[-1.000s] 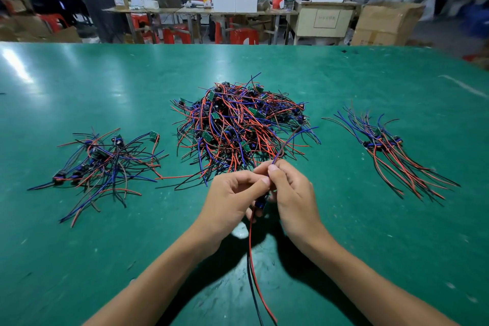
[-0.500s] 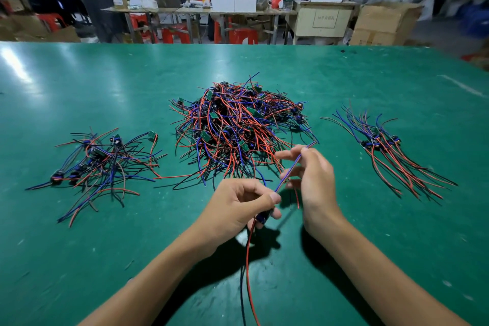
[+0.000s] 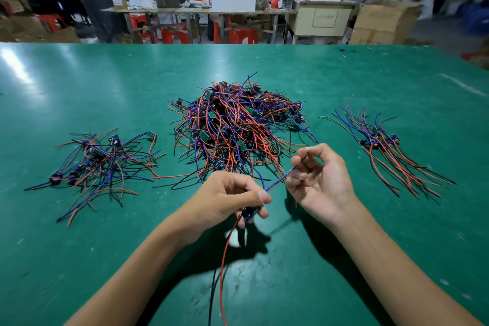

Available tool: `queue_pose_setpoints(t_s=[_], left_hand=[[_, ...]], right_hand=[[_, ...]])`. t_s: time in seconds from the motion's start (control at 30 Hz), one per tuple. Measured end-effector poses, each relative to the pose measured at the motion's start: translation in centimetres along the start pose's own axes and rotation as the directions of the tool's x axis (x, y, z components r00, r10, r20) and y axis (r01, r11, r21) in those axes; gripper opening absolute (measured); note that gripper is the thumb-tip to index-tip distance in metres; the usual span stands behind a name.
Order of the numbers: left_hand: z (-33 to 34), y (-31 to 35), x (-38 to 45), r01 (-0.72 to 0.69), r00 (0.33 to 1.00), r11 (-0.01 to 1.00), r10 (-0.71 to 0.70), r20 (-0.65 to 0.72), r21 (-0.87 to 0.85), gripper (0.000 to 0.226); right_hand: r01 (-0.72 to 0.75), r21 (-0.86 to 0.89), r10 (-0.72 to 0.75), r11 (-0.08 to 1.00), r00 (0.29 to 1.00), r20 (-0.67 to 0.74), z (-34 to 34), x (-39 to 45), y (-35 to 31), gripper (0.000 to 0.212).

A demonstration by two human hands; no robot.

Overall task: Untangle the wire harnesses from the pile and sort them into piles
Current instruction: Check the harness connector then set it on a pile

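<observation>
Central pile — large, tangled, mid-table on the green table; the bulk of the sorting is judged still to do. Left pile — small, loose. Right pile — small, wires roughly aligned. One harness in hand, clear of the heap: left hand pinches its connector, red and black leads hanging; right hand pinches its blue lead, drawn taut between the hands. Not yet placed.

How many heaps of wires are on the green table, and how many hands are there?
Heaps of wires: 3, left heap, middle heap, right heap
Hands: 2, left hand, right hand, both holding one wire
Total: 5
</observation>
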State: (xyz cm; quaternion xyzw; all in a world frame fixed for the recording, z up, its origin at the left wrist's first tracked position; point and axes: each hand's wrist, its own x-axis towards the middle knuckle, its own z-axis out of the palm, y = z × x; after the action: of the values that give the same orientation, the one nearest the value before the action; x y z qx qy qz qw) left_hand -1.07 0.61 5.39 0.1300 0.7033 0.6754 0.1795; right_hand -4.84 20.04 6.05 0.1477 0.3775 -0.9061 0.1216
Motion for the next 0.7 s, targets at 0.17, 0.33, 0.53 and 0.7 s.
queue_pose_setpoints(t_s=[0.17, 0.33, 0.53, 0.7], left_hand=[[-0.3, -0.4, -0.3, -0.063, 0.998, 0.998, 0.063, -0.002, -0.013, 0.017], [-0.4, -0.4, 0.3, -0.148, 0.975, 0.957, 0.099, -0.200, -0.251, 0.019], [-0.4, -0.3, 0.7, -0.240, 0.923, 0.877, 0.073, -0.379, -0.417, 0.014], [-0.8, -0.1, 0.6, -0.279, 0.902, 0.841, 0.065, -0.426, -0.463, 0.012]], right_hand=[[0.167, -0.194, -0.147, 0.967, 0.982, 0.116, -0.2, 0.3, 0.7, 0.045], [0.389, -0.652, -0.305, 0.650, 0.920, 0.245, -0.2, 0.1, 2.1, 0.017], [0.649, -0.713, -0.330, 0.265, 0.756, 0.565, -0.1, -0.9, 5.3, 0.032], [0.600, -0.640, -0.369, 0.480, 0.800, 0.473, 0.4, -1.2, 4.9, 0.031]])
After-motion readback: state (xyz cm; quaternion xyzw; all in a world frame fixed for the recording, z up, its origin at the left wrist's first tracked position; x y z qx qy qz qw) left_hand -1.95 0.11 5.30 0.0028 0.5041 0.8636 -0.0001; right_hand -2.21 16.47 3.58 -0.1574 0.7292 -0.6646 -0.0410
